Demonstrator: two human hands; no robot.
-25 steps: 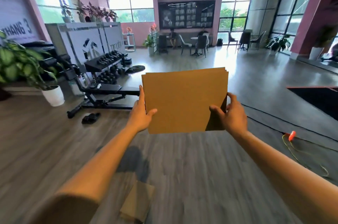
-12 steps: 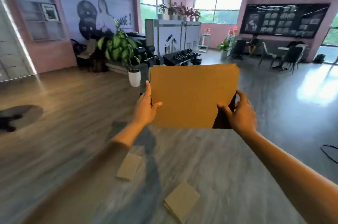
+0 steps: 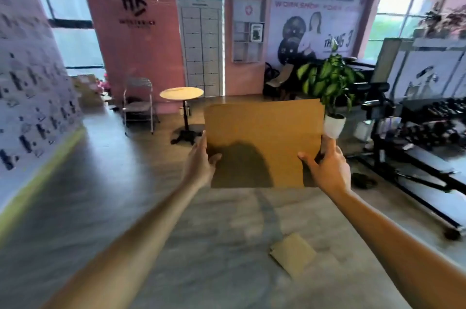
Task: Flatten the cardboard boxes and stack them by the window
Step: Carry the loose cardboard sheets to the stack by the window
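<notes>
Flat cardboard [image 3: 264, 137] (both hands gripping)

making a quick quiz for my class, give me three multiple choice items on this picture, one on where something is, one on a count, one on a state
1. Where does the small flattened cardboard piece lie?
A. on the round table
B. on the floor, below the right forearm
C. on the folding chair

2. How many hands grip the large flattened cardboard?
A. none
B. one
C. two

3. How is the large flattened cardboard held?
A. upright in the air, facing the camera
B. lying flat on the floor
C. leaning on the wall

Answers:
1 B: it rests on the wooden floor, far from the round table and the folding chair.
2 C: the left hand grips its left edge and the right hand its right edge.
3 A: its broad face stands before the camera, its lower edge clear of the floor.
</notes>
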